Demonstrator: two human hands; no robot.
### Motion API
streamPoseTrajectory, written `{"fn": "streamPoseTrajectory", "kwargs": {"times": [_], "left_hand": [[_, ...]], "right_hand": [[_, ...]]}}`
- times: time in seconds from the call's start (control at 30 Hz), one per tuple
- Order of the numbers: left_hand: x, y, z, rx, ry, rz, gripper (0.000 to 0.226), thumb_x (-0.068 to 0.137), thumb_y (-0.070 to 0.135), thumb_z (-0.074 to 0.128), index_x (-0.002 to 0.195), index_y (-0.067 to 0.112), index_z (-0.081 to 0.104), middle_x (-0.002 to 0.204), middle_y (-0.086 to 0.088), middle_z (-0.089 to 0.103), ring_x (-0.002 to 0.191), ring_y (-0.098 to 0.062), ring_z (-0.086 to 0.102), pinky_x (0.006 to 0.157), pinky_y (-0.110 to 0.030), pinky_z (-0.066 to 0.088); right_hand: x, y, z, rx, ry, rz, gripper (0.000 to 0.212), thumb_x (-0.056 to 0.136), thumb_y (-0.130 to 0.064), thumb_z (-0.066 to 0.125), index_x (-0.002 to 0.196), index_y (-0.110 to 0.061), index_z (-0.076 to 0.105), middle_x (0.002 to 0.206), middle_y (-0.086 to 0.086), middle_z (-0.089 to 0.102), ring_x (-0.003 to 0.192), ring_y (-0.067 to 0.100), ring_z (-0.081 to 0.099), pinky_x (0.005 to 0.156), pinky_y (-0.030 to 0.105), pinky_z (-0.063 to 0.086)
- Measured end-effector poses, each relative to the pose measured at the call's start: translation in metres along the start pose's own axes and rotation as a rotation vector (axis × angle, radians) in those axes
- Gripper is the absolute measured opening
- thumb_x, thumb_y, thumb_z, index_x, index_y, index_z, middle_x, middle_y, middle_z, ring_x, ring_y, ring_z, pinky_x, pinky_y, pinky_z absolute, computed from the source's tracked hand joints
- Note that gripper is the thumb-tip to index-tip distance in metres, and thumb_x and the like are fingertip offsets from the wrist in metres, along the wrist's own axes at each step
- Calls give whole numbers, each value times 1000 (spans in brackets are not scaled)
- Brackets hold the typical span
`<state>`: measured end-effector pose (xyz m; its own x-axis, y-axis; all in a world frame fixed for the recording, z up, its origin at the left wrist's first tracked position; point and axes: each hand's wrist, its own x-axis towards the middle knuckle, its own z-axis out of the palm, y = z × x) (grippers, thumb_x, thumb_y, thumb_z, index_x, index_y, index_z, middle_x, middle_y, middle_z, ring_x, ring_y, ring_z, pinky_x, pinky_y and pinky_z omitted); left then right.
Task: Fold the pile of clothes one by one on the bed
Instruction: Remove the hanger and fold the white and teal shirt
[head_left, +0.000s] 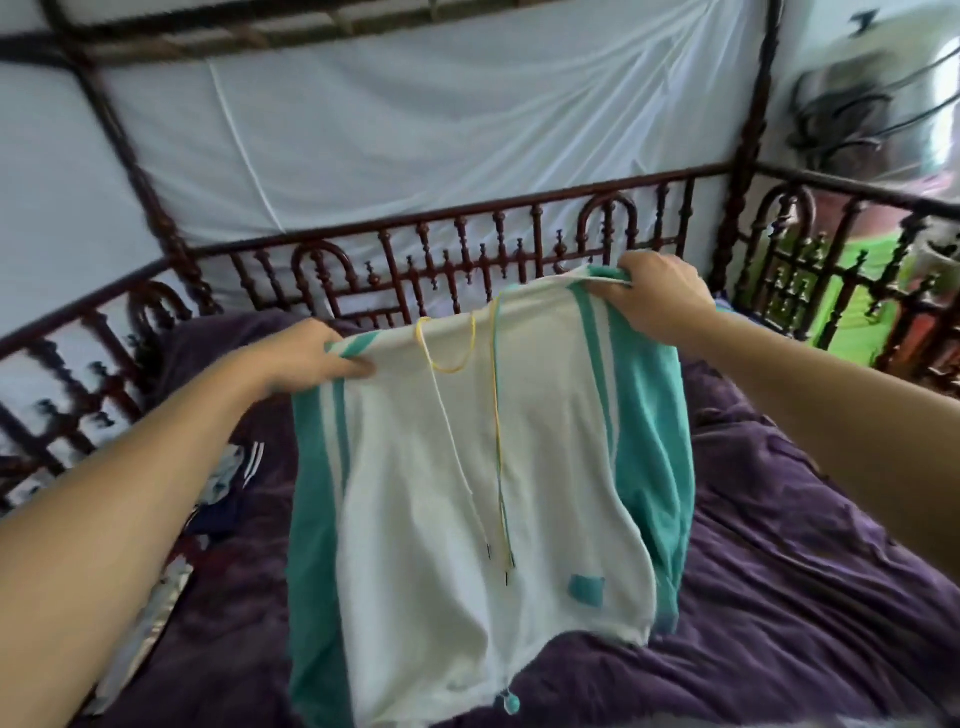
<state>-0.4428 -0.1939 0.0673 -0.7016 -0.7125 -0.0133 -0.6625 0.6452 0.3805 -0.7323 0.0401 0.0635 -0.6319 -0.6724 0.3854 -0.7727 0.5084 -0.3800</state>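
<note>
Arms stretched forward, my left hand (317, 358) pinching one top corner of the white-and-teal drawstring garment (467, 519), my right hand (660, 296) gripping the other corner higher, cloth hanging over the purple bedspread (779, 571).

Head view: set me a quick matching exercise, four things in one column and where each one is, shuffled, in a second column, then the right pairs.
Column one
1. left hand
2. right hand
3. purple bedspread
4. dark striped clothing

Column two
A. lies on the bedspread, left of the white and teal garment
B. grips the garment's higher top corner
C. spread under the hanging garment
D. grips the garment's lower top corner

Pairs: 1-D, 2-B, 3-C, 4-A.
</note>
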Motion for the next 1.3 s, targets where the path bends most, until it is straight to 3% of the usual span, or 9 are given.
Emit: {"fn": "streamPoseTrajectory", "kwargs": {"times": [0.1, 0.17, 0.23, 0.5, 0.73, 0.93, 1.03, 1.1, 1.3], "left_hand": [[-32, -15, -13, -372, 31, -17, 70, 51, 65, 80, 85, 5, 68, 78, -12, 70, 69, -21, 61, 67, -33, 42], [-50, -24, -11, -369, 43, -20, 88, 40, 76, 77, 83, 1, 62, 70, -11, 63, 65, -19, 56, 64, -31, 39], [-64, -31, -3, -295, 12, -21, 83, 40, 79, 76, 76, 5, 62, 65, -5, 58, 61, -16, 53, 61, -30, 38], [-45, -84, 50, -115, -229, -82, 15, 80, 26, 76, 70, 17, 71, 64, 3, 68, 62, -12, 61, 61, -27, 45], [49, -155, 166, -106, -412, -200, 20, 84, 9, 70, 70, 21, 61, 72, -3, 64, 69, -17, 57, 64, -26, 40], [164, -203, 260, -87, -198, -370, 24, 84, 14, 65, 67, 26, 53, 82, -5, 65, 83, -28, 63, 71, -32, 47], [228, -213, 295, -73, -77, -430, 6, 91, 18, 55, 95, 21, 60, 104, -14, 65, 98, -35, 60, 79, -38, 47], [257, -219, 318, -20, -24, -456, 27, 92, 20, 54, 118, 17, 55, 120, -17, 58, 112, -38, 52, 88, -42, 44], [255, -230, 392, 197, -160, -177, 35, 78, 15, 69, 112, 10, 62, 111, -17, 58, 102, -40, 54, 82, -48, 48]], "right_hand": [[-18, 1, -11, 200, 21, 10, 42, 94, -51, 49, 69, -18, 42, 68, 3, 47, 70, 27, 46, 60, 35, 32], [-34, 9, -11, 281, 14, 23, 40, 94, -46, 52, 66, -20, 40, 66, 2, 46, 70, 26, 46, 58, 35, 31], [-48, 20, -5, 215, -5, 30, 38, 92, -51, 52, 74, -18, 47, 73, 7, 53, 74, 28, 50, 63, 35, 36], [-64, 65, 64, 49, -214, -57, 16, 95, -36, 53, 99, -21, 48, 91, 12, 64, 88, 35, 61, 68, 36, 40], [-26, 98, 205, -18, -552, 58, 15, 90, -30, 57, 103, -24, 53, 107, 8, 68, 101, 32, 63, 82, 41, 50], [42, 112, 344, -108, -611, 275, 18, 91, -17, 49, 109, -21, 50, 112, 11, 66, 101, 33, 61, 73, 34, 43], [76, 118, 399, -120, -545, 390, 22, 91, -14, 42, 110, -23, 48, 110, 17, 65, 98, 36, 61, 73, 36, 42], [83, 126, 430, -141, -568, 469, 31, 90, -12, 40, 118, -24, 46, 115, 17, 62, 103, 35, 60, 75, 37, 40], [26, 152, 469, -417, -737, 301, 57, 90, -23, 49, 144, -27, 30, 146, 5, 36, 132, 28, 35, 101, 41, 36]]}}
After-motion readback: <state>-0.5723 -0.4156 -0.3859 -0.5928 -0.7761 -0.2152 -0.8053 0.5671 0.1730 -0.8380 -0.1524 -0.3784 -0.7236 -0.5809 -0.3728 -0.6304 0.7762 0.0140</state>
